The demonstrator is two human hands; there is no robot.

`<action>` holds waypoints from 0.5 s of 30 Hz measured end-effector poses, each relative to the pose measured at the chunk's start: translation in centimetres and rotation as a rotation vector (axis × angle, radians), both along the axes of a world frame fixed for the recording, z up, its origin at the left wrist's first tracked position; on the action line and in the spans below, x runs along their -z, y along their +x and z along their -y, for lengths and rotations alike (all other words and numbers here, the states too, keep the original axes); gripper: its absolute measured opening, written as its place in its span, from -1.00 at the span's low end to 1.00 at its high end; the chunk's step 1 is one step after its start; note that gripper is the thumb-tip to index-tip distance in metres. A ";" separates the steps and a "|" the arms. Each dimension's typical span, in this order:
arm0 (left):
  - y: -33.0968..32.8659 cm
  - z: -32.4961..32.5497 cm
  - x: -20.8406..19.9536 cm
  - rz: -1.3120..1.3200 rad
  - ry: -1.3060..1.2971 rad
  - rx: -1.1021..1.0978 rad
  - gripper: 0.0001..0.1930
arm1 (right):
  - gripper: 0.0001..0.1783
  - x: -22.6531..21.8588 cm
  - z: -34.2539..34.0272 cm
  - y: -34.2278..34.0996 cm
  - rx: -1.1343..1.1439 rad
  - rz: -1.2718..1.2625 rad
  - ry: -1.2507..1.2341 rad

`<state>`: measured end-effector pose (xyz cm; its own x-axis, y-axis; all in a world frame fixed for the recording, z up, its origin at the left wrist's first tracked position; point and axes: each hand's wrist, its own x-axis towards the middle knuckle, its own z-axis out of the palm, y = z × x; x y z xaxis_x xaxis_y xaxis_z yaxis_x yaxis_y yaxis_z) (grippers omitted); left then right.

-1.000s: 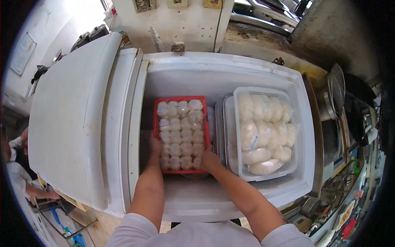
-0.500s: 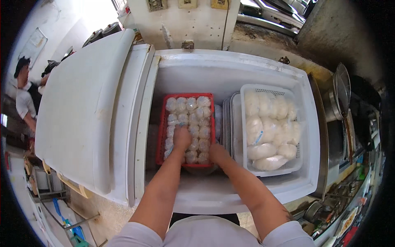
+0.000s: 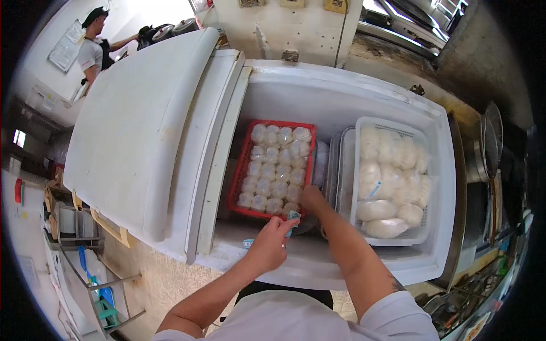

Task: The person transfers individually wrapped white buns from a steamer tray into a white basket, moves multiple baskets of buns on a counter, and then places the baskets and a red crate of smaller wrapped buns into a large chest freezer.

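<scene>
A red plastic basket (image 3: 230,199) filled with rows of round, whitish, plastic-wrapped pieces (image 3: 278,170) is in the left part of an open chest freezer (image 3: 398,262). By the basket's near right corner is my right hand (image 3: 311,199), closed at the rim, its fingertips hidden. My left hand (image 3: 271,245) is over the freezer's near wall, just in front of the basket. Its thumb and fingers pinch a small teal-and-white printed piece (image 3: 293,217), like a slip of film or paper. Another blue-and-white scrap (image 3: 248,243) shows beside that hand at the freezer's edge.
A white perforated basket (image 3: 422,238) with bagged, pale dough-like rounds stands at the freezer's right, beside upright grey trays (image 3: 344,182). The raised lid (image 3: 136,131) is on the left. A person (image 3: 94,48) stands beyond it. Pans and a strainer (image 3: 491,133) are far right.
My left hand has drawn back from the middle of the red basket toward me, with the teal-and-white piece in it. My right hand stays at the corner. The view has shifted left.
</scene>
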<state>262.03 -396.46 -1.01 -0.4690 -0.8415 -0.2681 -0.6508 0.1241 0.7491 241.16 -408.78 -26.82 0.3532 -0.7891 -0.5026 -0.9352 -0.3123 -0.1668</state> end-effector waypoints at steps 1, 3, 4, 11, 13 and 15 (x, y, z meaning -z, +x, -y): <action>0.6 -1.0 -0.4 -0.036 -0.027 -0.069 -0.34 | -0.76 -1.5 0.2 0.9 -0.076 -0.030 0.027; 0.3 -2.0 -0.3 -0.063 -0.038 -0.054 -0.31 | -0.76 1.6 -0.3 -0.3 0.257 0.086 -0.042; 0.5 -2.4 -0.1 -0.067 -0.041 -0.069 -0.30 | -0.75 1.7 -0.3 0.0 0.358 0.114 -0.062; 1.2 -3.4 0.5 -0.096 -0.140 -0.042 -0.30 | -0.69 -0.4 0.3 0.0 0.470 0.120 0.049; 1.4 -3.5 0.7 -0.105 -0.167 -0.045 -0.30 | -0.72 -1.4 -0.3 -0.1 0.461 0.131 0.025; 1.7 -4.2 -0.1 -0.092 -0.147 -0.036 -0.30 | -0.71 -2.5 -1.0 -0.6 0.288 0.053 0.087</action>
